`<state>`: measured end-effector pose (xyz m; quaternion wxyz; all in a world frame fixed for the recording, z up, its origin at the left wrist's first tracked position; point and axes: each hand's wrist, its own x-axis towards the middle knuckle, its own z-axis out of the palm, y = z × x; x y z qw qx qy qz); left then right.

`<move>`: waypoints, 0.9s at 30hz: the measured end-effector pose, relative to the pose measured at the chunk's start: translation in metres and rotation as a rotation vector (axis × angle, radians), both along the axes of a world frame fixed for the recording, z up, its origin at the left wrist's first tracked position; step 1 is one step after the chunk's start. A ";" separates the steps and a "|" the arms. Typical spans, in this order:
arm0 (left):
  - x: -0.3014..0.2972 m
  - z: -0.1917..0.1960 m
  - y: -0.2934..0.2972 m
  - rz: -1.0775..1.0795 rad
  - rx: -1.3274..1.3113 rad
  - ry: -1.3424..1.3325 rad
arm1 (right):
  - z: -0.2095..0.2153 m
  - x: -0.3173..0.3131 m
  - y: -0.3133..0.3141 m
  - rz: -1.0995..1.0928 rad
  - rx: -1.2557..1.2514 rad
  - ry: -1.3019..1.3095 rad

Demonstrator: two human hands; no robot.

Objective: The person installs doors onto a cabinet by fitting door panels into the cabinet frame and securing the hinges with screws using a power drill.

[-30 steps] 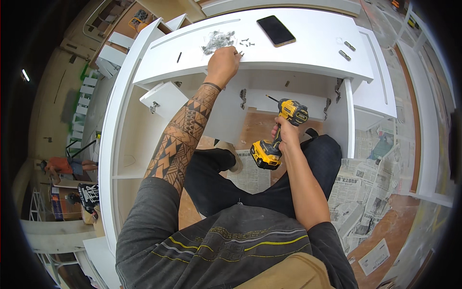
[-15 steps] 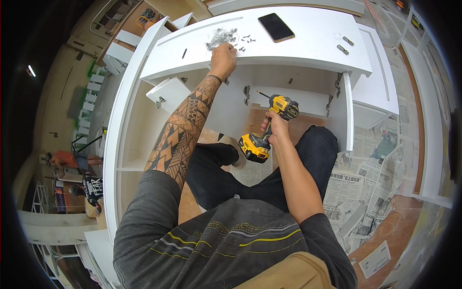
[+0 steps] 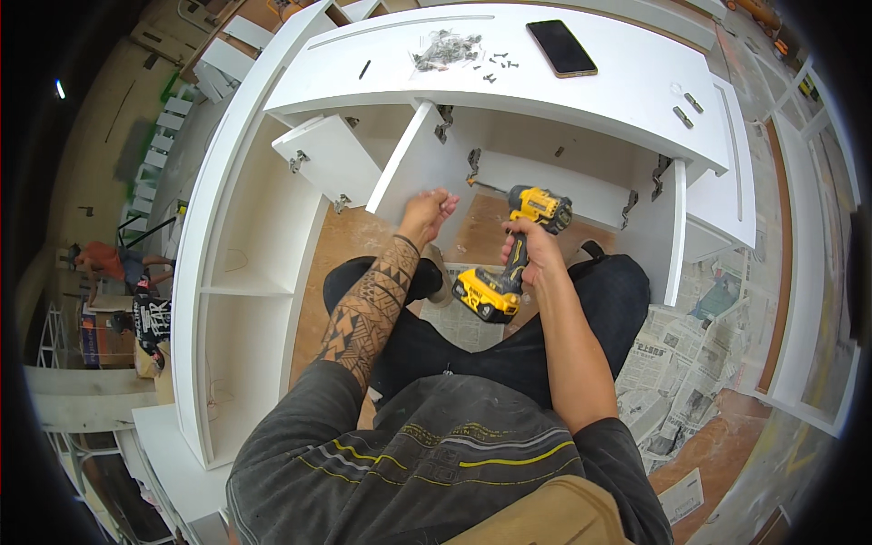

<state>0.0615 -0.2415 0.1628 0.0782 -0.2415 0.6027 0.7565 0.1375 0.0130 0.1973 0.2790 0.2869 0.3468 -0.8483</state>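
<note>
The right hand (image 3: 534, 247) grips the yellow cordless driver (image 3: 540, 209) in front of the white cabinet (image 3: 627, 68). The left hand (image 3: 425, 216) has curled fingers; I can't tell if it holds anything. 2 hinges (image 3: 298, 162) are already on the small door (image 3: 331, 154). Loose screws (image 3: 501, 63) lie on top, so it seems partly done.

Right fingers (image 3: 506, 247) around yellow drill (image 3: 538, 207), left fingers (image 3: 443, 198) near white panel (image 3: 431, 156)

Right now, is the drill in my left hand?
No, the yellow-and-black drill is gripped by its handle in your right hand.
</note>
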 end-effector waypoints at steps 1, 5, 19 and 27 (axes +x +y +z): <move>0.001 -0.017 -0.001 0.065 0.093 -0.040 | -0.002 0.002 -0.003 -0.005 0.010 -0.003; 0.001 -0.047 0.006 0.216 0.342 -0.102 | -0.012 0.012 -0.013 0.128 -0.037 -0.055; -0.029 -0.088 0.033 0.187 0.518 -0.166 | -0.039 0.003 0.002 0.023 0.085 -0.134; -0.032 -0.136 0.056 0.289 0.729 -0.239 | -0.046 0.009 0.000 -0.069 0.104 -0.202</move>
